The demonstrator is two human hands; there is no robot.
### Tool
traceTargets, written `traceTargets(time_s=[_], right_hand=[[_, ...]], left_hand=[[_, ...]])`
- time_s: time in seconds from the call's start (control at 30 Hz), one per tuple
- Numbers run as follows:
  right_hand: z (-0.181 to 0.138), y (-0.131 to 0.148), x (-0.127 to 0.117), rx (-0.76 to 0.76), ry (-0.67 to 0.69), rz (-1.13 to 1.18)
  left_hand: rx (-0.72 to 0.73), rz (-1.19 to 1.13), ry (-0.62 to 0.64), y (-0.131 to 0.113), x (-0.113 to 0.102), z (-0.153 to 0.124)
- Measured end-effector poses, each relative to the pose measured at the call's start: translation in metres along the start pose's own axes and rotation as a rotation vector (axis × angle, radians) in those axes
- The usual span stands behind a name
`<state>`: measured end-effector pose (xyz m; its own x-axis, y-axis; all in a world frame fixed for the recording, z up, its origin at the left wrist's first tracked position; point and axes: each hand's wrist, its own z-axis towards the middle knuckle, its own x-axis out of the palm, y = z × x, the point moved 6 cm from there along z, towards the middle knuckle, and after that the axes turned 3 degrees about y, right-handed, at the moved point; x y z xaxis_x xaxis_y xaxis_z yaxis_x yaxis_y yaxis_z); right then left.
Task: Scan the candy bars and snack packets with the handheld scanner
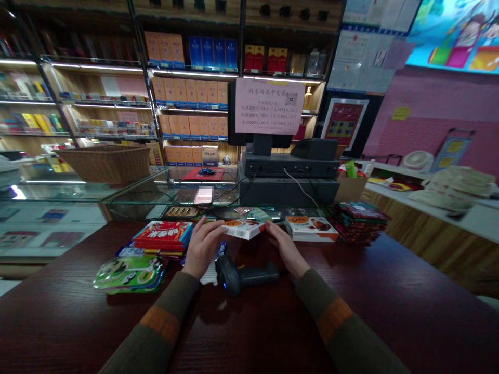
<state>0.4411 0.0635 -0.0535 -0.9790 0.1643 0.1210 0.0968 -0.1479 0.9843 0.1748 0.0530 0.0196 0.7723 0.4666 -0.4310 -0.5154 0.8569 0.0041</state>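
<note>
A flat white-and-orange snack box (242, 231) is held up between my two hands above the dark table, tilted slightly. My left hand (201, 248) grips its left end, fingers pointing forward. At the box's right end, my right hand (286, 252) presses with its fingertips. Just below, a dark barcode scanner (245, 278) with a small blue light lies on its side between my forearms. Similar white boxes (311, 231) lie stacked beyond my right hand. Close to my left wrist are a pile of red packets (163, 236) and some green panda-print packets (130, 272).
Dark-covered packets (362, 221) are stacked at the right. Behind the table stands a glass counter with cables, a monitor with a paper sign (268, 106) and a grey cash drawer (288, 191). A wicker basket (109, 163) sits at the left, before stocked shelves.
</note>
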Motion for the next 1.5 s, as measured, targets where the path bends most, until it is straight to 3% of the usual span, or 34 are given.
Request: traceTargets(time_s=[0.4, 0.77, 1.0, 1.23, 1.5], right_hand=[[-0.001, 0.008, -0.008, -0.056, -0.052, -0.055], [0.003, 0.014, -0.017, -0.217, -0.088, -0.274], [-0.01, 0.043, -0.011, -0.457, -0.142, -0.515], [-0.029, 0.059, -0.007, -0.564, -0.109, -0.659], [-0.038, 0.061, -0.017, -0.566, -0.078, -0.678]], left_hand=[[-0.115, 0.124, 0.036, 0.006, 0.0, 0.002], [-0.223, 0.128, 0.193, 0.012, 0.007, 0.005], [-0.451, 0.09, 0.231, 0.019, 0.018, 0.001], [-0.745, -0.072, 0.339, 0.034, 0.035, -0.006], [-0.758, -0.168, 0.386, 0.029, 0.037, 0.004]])
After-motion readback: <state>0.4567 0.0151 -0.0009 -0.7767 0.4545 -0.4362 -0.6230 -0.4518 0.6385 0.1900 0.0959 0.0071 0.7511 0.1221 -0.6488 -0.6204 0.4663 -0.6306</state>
